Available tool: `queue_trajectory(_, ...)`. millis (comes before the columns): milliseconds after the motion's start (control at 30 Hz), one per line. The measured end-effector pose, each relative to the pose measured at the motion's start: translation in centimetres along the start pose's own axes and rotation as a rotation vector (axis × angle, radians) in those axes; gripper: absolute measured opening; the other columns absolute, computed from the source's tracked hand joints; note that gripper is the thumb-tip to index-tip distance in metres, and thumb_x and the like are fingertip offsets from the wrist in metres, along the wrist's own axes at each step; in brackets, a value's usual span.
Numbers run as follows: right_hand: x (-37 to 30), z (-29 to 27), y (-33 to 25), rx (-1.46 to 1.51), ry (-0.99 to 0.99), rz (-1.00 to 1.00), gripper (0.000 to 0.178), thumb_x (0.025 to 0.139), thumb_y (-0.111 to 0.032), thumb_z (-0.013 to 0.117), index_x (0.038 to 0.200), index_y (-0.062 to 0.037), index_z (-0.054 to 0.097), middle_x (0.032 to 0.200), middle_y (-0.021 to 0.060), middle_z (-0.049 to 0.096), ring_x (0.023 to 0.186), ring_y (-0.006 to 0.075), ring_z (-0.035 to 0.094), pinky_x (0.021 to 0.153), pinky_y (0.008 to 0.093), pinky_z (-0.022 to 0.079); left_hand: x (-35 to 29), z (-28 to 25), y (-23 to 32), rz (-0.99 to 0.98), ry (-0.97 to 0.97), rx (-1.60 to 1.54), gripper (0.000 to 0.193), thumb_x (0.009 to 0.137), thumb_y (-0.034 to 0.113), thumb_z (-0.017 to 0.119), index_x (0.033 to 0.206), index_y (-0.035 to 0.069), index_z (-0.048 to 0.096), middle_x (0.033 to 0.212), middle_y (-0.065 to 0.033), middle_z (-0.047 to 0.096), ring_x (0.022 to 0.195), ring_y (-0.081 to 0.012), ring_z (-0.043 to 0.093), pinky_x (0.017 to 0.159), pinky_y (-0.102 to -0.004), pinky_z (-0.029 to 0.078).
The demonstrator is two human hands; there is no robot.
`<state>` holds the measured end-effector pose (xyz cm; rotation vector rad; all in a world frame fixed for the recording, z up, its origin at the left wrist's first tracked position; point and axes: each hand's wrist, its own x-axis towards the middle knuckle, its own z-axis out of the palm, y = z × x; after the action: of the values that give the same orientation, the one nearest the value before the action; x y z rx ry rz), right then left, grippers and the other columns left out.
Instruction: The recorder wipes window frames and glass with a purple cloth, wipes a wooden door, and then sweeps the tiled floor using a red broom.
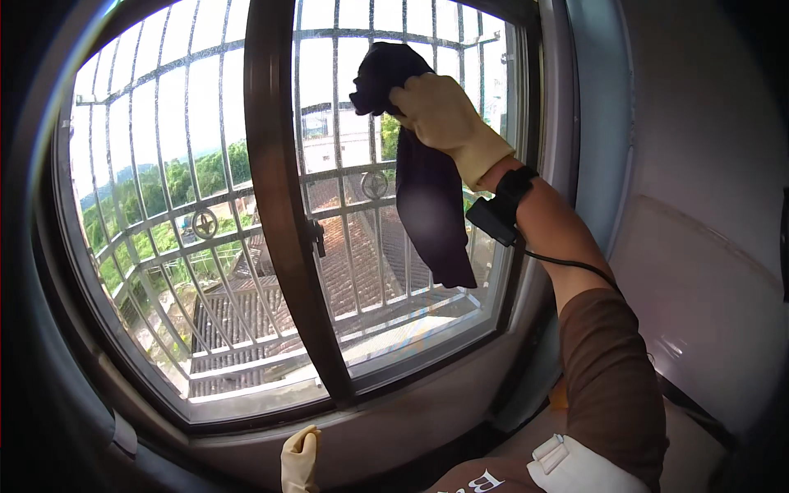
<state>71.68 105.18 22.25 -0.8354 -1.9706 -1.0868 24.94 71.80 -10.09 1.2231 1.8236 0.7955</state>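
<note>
Grips a dark cloth point(431, 209) in the gloved right hand point(444, 115), closed in a fist around the bunched upper part and raised in front of the right window pane point(349, 287). Dangles the rest of the cloth below the fist, in a long strip before the same pane. Cannot tell contact with the glass from a slight gap. Holds the gloved left hand point(300, 460) low at the bottom edge of the view, with fingers curled inward; cannot tell full closure or a grip from this angle. Wears a black device point(493, 220) on the right wrist, with a cable point(567, 261) running toward the brown sleeve point(612, 353). Faces a dark upright frame point(275, 197) with a latch point(317, 238) on its right edge, and, beyond the glass, metal bars point(187, 122), a tiled roof point(234, 329) and green trees point(214, 170).
</note>
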Motion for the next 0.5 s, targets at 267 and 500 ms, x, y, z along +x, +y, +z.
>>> queue_trajectory(267, -12.1, 0.0, 13.5, -0.259, 0.058, 0.681, 0.021, 0.095, -0.023, 0.068, 0.092, -0.0026, 0.065, 0.093, 0.0193, 0.071, 0.09, 0.0422, 0.067, 0.079, 0.0547, 0.053, -1.3, 2.2, 0.1, 0.113, 0.282, -0.107, 0.027, 0.103, 0.014, 0.067, 0.126, 0.002, 0.072, 0.119, -0.0103, 0.074, 0.111, -0.0179, 0.068, 0.098, -0.031, 0.054)
queue_trajectory(500, -5.9, -1.3, 21.5, -0.234, 0.484, 0.105, 0.026, 0.089, -0.027, 0.075, 0.105, -0.0068, 0.07, 0.1, 0.0179, 0.073, 0.097, 0.0397, 0.07, 0.082, 0.0531, 0.057, -0.4, 7.8, 3.3, 0.054, 0.349, -0.408, 0.027, 0.104, 0.009, 0.059, 0.125, -0.005, 0.07, 0.11, -0.0136, 0.075, 0.1, -0.0186, 0.072, 0.088, -0.0299, 0.06)
